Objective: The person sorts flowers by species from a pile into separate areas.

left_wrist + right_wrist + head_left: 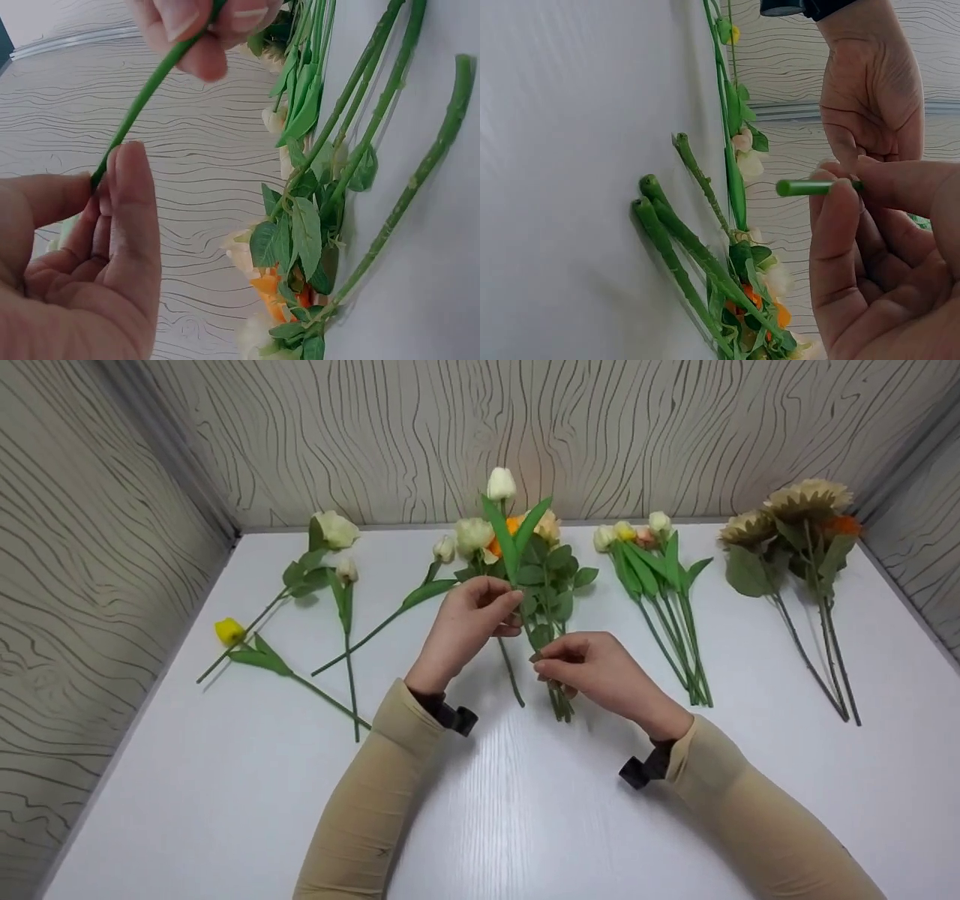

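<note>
A white tulip [501, 484] with two green leaves is held up above the table by both hands. My left hand [474, 622] pinches its stem just below the leaves. Lower down, my right hand [592, 669] pinches the same green stem [802, 187] near its cut end. In the left wrist view the stem [154, 86] runs bare between the two sets of fingertips. Behind and below the hands lies a bunch of roses [555, 574] with orange, peach and pale green blooms, partly hidden by the hands and tulip.
On the left lie a pale rose [335, 529], a yellow tulip [229, 631] and two white tulips [444, 548], stems crossing. Several tulips [660, 562] are grouped right of centre. Large beige flowers [806, 502] lie far right. A patterned wall [375, 442] stands behind the white table [525, 825].
</note>
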Demonstrator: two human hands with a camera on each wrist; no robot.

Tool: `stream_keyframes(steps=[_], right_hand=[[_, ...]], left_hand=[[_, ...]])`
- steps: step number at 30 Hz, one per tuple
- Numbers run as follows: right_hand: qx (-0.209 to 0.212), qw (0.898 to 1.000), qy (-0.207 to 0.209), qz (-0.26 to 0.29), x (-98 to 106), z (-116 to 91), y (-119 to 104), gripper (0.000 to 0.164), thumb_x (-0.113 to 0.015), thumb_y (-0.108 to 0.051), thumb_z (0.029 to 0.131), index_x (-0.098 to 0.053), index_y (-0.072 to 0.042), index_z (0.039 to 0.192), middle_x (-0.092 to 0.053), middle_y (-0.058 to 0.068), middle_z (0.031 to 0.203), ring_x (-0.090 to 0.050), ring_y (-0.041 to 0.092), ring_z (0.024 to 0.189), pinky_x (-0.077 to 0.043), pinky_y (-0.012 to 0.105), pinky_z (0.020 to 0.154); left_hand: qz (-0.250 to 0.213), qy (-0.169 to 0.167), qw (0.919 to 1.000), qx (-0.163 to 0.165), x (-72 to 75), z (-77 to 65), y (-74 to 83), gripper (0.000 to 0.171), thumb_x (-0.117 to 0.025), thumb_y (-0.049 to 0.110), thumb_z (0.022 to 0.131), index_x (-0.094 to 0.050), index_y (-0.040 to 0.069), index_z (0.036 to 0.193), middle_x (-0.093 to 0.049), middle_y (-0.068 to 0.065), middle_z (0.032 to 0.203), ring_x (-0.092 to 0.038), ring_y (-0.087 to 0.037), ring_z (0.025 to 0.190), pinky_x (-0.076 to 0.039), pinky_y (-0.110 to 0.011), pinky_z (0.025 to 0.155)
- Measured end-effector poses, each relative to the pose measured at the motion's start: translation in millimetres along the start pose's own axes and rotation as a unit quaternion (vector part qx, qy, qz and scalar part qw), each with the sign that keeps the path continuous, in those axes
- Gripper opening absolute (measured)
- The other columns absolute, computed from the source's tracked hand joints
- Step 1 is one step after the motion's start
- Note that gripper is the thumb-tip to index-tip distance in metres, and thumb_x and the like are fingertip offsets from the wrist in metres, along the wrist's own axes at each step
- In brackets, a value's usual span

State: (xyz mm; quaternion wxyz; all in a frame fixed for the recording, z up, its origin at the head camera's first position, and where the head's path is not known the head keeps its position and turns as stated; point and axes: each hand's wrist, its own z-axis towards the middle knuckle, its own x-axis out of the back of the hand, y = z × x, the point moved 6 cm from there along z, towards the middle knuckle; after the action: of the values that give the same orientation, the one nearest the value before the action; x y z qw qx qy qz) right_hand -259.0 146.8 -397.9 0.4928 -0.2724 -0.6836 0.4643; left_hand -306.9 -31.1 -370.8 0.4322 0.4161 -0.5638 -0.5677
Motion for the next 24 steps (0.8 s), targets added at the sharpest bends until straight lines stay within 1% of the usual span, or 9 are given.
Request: stream_keyframes(steps=[4, 8, 11, 14, 16, 19, 21, 24], right_hand=[[0.0, 1.0, 0.003, 0.0, -2, 0, 3, 0.027, -0.074, -0.03, 0.097, -0.077, -0.006, 0.108, -0.075, 0.008, 0.093, -0.065, 0.03, 0.076, -0.058, 0.045, 0.069], [-0.006, 1.0, 0.003, 0.006, -4, 1, 4, 0.024, -0.075, -0.029, 0.096, -0.078, -0.007, 0.104, -0.075, 0.013, 0.093, -0.066, 0.027, 0.073, -0.058, 0.045, 0.07], [-0.011, 1.0, -0.002, 0.011, -6, 1, 6, 0.022, -0.075, -0.029, 0.096, -0.078, -0.008, 0.102, -0.075, 0.016, 0.093, -0.066, 0.025, 0.072, -0.059, 0.042, 0.069], [-0.012, 1.0, -0.006, 0.019, -6, 1, 6, 0.026, -0.075, -0.03, 0.096, -0.078, -0.005, 0.103, -0.074, 0.018, 0.094, -0.067, 0.025, 0.071, -0.06, 0.039, 0.068], [-0.011, 1.0, -0.003, 0.017, -5, 1, 5, 0.029, -0.075, -0.032, 0.096, -0.078, -0.004, 0.105, -0.073, 0.019, 0.095, -0.067, 0.026, 0.07, -0.06, 0.04, 0.068], [-0.009, 1.0, 0.008, 0.008, 0, 1, 4, 0.033, -0.075, -0.034, 0.096, -0.077, -0.004, 0.11, -0.073, 0.018, 0.098, -0.068, 0.028, 0.072, -0.06, 0.046, 0.072], [-0.005, 1.0, 0.024, -0.006, 4, 0, 3, 0.03, -0.074, -0.034, 0.096, -0.077, -0.007, 0.11, -0.073, 0.017, 0.099, -0.068, 0.028, 0.072, -0.059, 0.049, 0.073], [0.005, 0.998, 0.052, -0.031, 9, -2, 0, 0.021, -0.074, -0.03, 0.096, -0.076, -0.012, 0.107, -0.073, 0.011, 0.097, -0.065, 0.026, 0.074, -0.056, 0.043, 0.07]], left_hand=[[-0.003, 0.001, 0.9999, 0.012, 0.0, 0.1, -3.4, 0.019, -0.07, 0.016, 0.1, -0.067, 0.002, 0.112, -0.067, -0.016, 0.102, -0.07, -0.026, 0.087, -0.061, -0.037, 0.081], [-0.012, 0.0, 0.9997, 0.021, -1.9, 0.0, -5.1, 0.019, -0.07, 0.016, 0.1, -0.067, 0.001, 0.112, -0.067, -0.016, 0.102, -0.07, -0.025, 0.087, -0.061, -0.037, 0.081], [-0.018, 0.0, 0.9995, 0.028, -3.2, -0.3, -6.6, 0.019, -0.069, 0.015, 0.1, -0.066, 0.001, 0.113, -0.067, -0.016, 0.101, -0.07, -0.025, 0.087, -0.061, -0.036, 0.081], [-0.019, 0.002, 0.9994, 0.03, -3.5, -0.4, -7.0, 0.019, -0.069, 0.015, 0.1, -0.066, 0.001, 0.112, -0.067, -0.015, 0.1, -0.069, -0.025, 0.087, -0.061, -0.036, 0.08], [-0.019, 0.004, 0.9994, 0.027, -3.5, -0.3, -6.7, 0.019, -0.069, 0.014, 0.1, -0.065, 0.001, 0.112, -0.067, -0.015, 0.1, -0.069, -0.025, 0.087, -0.061, -0.036, 0.08], [-0.021, 0.009, 0.9995, 0.022, -3.3, -0.2, -5.9, 0.019, -0.069, 0.015, 0.1, -0.064, 0.0, 0.112, -0.067, -0.016, 0.101, -0.07, -0.026, 0.088, -0.061, -0.036, 0.08], [-0.025, 0.013, 0.9994, 0.019, -3.3, 0.0, -6.2, 0.02, -0.069, 0.015, 0.1, -0.064, 0.001, 0.112, -0.067, -0.016, 0.102, -0.07, -0.026, 0.089, -0.061, -0.038, 0.082], [-0.031, 0.016, 0.9993, 0.016, -3.8, 0.0, -6.5, 0.02, -0.069, 0.015, 0.1, -0.064, 0.001, 0.113, -0.067, -0.016, 0.102, -0.071, -0.026, 0.089, -0.061, -0.039, 0.083]])
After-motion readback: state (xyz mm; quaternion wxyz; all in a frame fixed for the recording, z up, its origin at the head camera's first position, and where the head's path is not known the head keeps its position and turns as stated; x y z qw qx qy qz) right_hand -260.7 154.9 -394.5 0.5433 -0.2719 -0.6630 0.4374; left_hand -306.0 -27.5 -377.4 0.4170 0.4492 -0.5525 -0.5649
